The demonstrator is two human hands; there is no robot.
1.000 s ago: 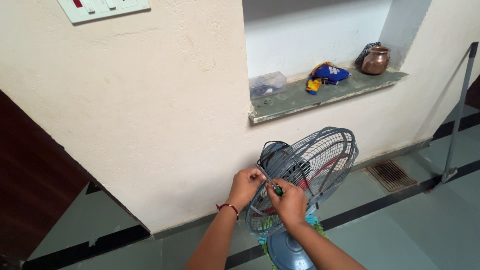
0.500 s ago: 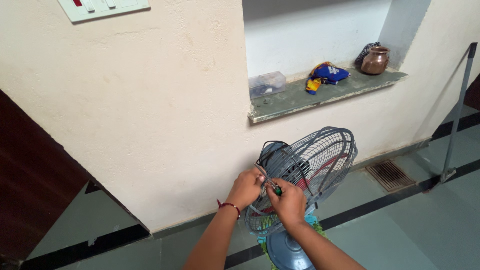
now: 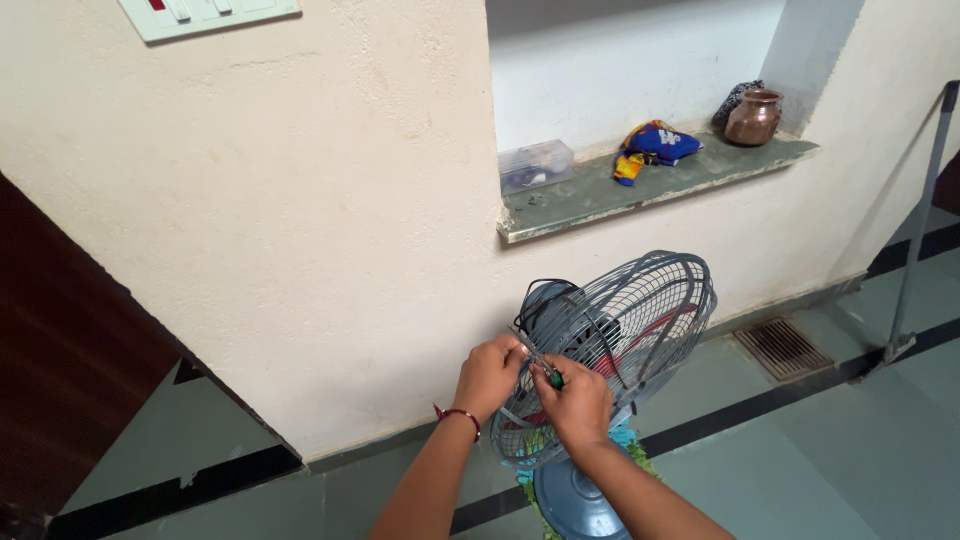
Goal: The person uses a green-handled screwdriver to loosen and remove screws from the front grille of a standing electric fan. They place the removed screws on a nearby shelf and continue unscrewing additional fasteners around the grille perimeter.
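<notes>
Two hands stay locked on the fan guard [image 3: 610, 350], barely shifted.
Right hand [image 3: 577, 403] grips a green-handled screwdriver [image 3: 541, 365]; left hand [image 3: 490, 376] pinches the rim beside it; ledge [image 3: 600, 200] above, wall behind.

clear plastic box [image 3: 535, 165]: rectangular, lidded, left end of stone window ledge [image 3: 700, 170] | blue-yellow printed packet [image 3: 650, 146]: crumpled, mid-ledge, right of box | signs, screens: none
</notes>
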